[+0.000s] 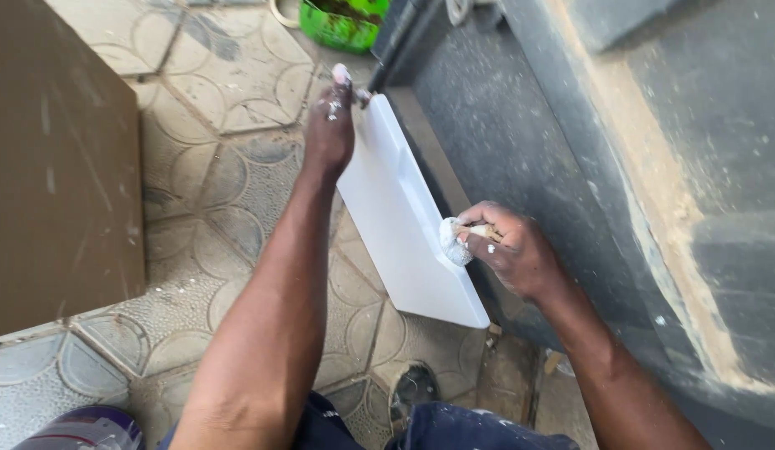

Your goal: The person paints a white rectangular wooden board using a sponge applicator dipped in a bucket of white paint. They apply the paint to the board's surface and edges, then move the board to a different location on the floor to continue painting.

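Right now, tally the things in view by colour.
White: 2, the flat board steadied by the left hand and the paint-loaded brush in the right hand.
Green: 1, the bucket.
Brown: 1, the panel.
Total: 4.

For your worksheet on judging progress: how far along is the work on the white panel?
Done: the white panel looks evenly coated on its face. In hand: the left hand steadies its far end; the right hand presses a small white-loaded brush against its edge. Left: cannot tell; the remaining edges are hard to judge.
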